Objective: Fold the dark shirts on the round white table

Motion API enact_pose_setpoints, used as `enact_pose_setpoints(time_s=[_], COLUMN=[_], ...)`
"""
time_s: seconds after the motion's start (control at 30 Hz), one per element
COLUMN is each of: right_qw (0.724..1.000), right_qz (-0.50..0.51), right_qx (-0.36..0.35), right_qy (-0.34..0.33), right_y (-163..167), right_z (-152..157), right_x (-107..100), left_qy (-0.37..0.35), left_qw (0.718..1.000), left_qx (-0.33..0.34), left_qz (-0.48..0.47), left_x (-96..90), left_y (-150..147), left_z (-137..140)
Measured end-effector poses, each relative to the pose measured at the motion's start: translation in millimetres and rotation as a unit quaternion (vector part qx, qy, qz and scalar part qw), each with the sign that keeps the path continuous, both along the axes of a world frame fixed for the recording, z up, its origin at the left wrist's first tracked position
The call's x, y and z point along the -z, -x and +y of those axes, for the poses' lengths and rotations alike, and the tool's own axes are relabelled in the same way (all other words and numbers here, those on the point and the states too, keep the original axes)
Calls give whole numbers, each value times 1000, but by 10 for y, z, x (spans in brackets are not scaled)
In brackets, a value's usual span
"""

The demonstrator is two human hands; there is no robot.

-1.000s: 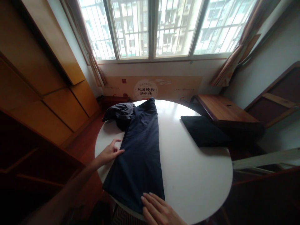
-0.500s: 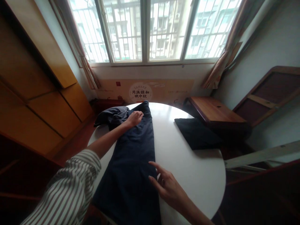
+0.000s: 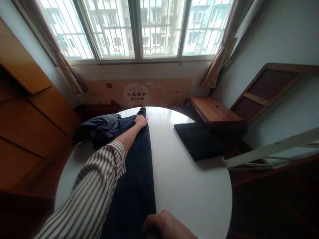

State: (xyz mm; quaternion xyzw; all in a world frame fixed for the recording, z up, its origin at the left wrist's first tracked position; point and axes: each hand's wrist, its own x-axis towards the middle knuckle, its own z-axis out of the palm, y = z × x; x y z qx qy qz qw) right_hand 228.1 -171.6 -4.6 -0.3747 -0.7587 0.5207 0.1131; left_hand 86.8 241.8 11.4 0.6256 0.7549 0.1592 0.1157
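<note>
Navy cloth [image 3: 141, 169] lies lengthwise on white table [image 3: 189, 189], bunched grey cloth [image 3: 107, 125] left of its far end. Left hand [image 3: 141, 121] on that far end, can't tell if grasping. Right hand [image 3: 163, 221] clenched on near edge. Black cloth [image 3: 198, 141] folded flat, table's right side

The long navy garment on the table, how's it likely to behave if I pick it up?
The long navy garment will probably flop, as it bunches at the far end. Lifted by one end, it may trail, given its length across the white table.
</note>
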Motion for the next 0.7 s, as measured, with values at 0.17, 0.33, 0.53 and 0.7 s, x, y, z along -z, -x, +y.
enact_pose_setpoints(time_s=[0.17, 0.33, 0.53, 0.7], right_qw=[994, 974, 962, 961], right_qz=[-31, -59, -70, -15], right_qx=[88, 193, 250, 273], right_qy=[-51, -102, -81, -36], right_y=[-339, -688, -903, -906], right_z=[-11, -96, -287, -369], right_x=[-197, -211, -26, -6], left_qy=[-28, -35, -47, -85], left_qw=[999, 997, 981, 905], left_qx=[11, 45, 180, 417], left_qz=[-20, -54, -62, -25], left_x=[-4, -144, -346, -450], left_y=[-209, -413, -292, 349], left_z=[106, 207, -293, -1948])
